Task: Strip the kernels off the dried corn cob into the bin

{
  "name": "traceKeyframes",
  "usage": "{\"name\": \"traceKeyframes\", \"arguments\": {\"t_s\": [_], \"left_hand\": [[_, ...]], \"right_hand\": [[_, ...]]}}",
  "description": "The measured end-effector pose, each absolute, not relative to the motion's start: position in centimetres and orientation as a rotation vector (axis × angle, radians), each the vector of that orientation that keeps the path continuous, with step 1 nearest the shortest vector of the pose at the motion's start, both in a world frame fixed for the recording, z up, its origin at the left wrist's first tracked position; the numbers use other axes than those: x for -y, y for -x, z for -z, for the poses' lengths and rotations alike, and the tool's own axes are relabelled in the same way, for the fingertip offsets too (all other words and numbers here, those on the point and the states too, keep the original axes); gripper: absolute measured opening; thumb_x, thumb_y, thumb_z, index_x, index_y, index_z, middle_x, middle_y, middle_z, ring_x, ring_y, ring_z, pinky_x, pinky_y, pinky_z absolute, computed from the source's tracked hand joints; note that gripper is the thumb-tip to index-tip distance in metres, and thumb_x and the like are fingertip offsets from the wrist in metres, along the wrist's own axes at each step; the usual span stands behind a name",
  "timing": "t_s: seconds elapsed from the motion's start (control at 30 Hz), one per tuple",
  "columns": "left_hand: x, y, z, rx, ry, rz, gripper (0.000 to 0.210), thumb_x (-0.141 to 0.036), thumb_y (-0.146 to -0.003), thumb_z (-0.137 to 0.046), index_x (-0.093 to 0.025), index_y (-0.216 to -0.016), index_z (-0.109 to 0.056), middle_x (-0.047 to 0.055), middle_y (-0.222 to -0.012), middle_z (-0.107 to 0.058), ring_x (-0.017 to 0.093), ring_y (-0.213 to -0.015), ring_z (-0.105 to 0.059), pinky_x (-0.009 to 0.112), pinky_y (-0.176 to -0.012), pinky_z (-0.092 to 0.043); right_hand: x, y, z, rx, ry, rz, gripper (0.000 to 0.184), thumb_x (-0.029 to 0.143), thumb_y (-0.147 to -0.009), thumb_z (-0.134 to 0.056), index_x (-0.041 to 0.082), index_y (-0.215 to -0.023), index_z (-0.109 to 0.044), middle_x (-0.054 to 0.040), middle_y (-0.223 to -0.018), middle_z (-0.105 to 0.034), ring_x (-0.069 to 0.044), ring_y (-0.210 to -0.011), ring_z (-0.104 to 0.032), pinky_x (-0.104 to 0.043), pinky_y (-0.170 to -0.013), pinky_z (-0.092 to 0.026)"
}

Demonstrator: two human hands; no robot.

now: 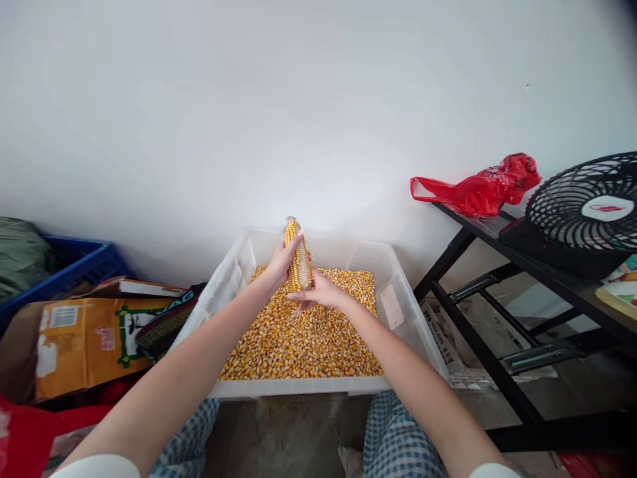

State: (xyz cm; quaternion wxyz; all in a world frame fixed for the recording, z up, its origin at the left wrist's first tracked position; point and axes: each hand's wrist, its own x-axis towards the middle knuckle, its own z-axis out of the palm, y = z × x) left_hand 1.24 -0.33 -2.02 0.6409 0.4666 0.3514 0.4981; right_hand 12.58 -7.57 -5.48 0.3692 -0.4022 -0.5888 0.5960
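Head view: left hand point(283, 258) grips a corn cob point(301, 260); right hand point(321, 291), partly hidden, seemingly holds its base.

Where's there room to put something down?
Floor between the checked trouser legs, by the corn bin, is mostly bare. It's crowded left, with a cardboard box and blue crate, and right: red bag and fan on a black table.

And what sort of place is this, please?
Probably an indoor storage corner: a cardboard box and blue crate at left, and a translucent bin of corn kernels against the white wall.
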Motion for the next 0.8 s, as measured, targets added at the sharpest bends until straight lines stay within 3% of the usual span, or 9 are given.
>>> {"name": "traceKeyframes", "arguments": {"t_s": [0.17, 0.27, 0.37, 0.53, 0.63, 0.8], "left_hand": [[0.1, -1.1, 1.7, -0.794, -1.045, -1.128, 0.049, -0.061, -0.068, -0.060, -0.017, -0.089, -0.052, 0.003, -0.058, -0.061, 0.017, -0.051, -0.061, 0.026, -0.045, -0.048], [0.5, -1.4, 1.9, -0.794, -1.057, -1.167, 0.048, -0.059, -0.069, -0.060, -0.017, -0.089, -0.051, 0.003, -0.058, -0.060, 0.016, -0.051, -0.060, 0.025, -0.046, -0.048], [0.7, -1.6, 2.2, -0.775, -1.080, -1.150, 0.047, -0.058, -0.069, -0.062, -0.017, -0.088, -0.050, 0.002, -0.057, -0.059, 0.016, -0.050, -0.060, 0.025, -0.046, -0.047], [0.4, -1.3, 2.2, -0.773, -1.047, -1.102, 0.049, -0.060, -0.068, -0.060, -0.017, -0.087, -0.050, 0.001, -0.057, -0.058, 0.016, -0.050, -0.059, 0.026, -0.045, -0.048], [0.5, -1.4, 2.1, -0.794, -1.043, -1.141, 0.048, -0.060, -0.068, -0.061, -0.017, -0.088, -0.050, 0.001, -0.058, -0.058, 0.015, -0.050, -0.059, 0.025, -0.046, -0.048], [0.8, -1.8, 2.5, -0.774, -1.063, -1.176, 0.048, -0.056, -0.067, -0.065, -0.017, -0.091, -0.050, 0.000, -0.059, -0.057, 0.014, -0.050, -0.058, 0.023, -0.046, -0.047]], "right_hand": [[7.7, -13.3, 4.7, 1.517, 0.990, -1.662, 0.067, 0.045, -0.069, -0.068, 0.027, -0.124, -0.035, -0.0041, -0.105, -0.059, -0.015, -0.070, -0.066, -0.033, -0.064, -0.057], [7.7, -12.7, 5.4, 1.562, 1.120, -1.465, 0.074, 0.045, -0.063, -0.073, 0.026, -0.123, -0.035, -0.0048, -0.104, -0.059, -0.014, -0.065, -0.064, -0.030, -0.054, -0.056], [7.6, -12.3, 6.1, 1.569, 1.148, -1.389, 0.080, 0.041, -0.056, -0.078, 0.023, -0.121, -0.036, -0.0048, -0.101, -0.058, -0.014, -0.062, -0.063, -0.031, -0.055, -0.057], [7.4, -13.4, 5.3, 1.532, 1.002, -1.650, 0.064, 0.047, -0.065, -0.071, 0.020, -0.116, -0.043, -0.0064, -0.105, -0.059, -0.018, -0.082, -0.064, -0.034, -0.069, -0.058], [7.5, -13.3, 5.0, 1.574, 1.062, -1.550, 0.061, 0.051, -0.069, -0.066, 0.024, -0.118, -0.045, -0.0066, -0.116, -0.056, -0.021, -0.098, -0.059, -0.029, -0.063, -0.058], [7.5, -12.1, 6.0, 1.528, 1.206, -1.358, 0.063, 0.049, -0.063, -0.071, 0.024, -0.115, -0.046, -0.0064, -0.107, -0.059, -0.020, -0.087, -0.062, -0.029, -0.056, -0.057]]}}
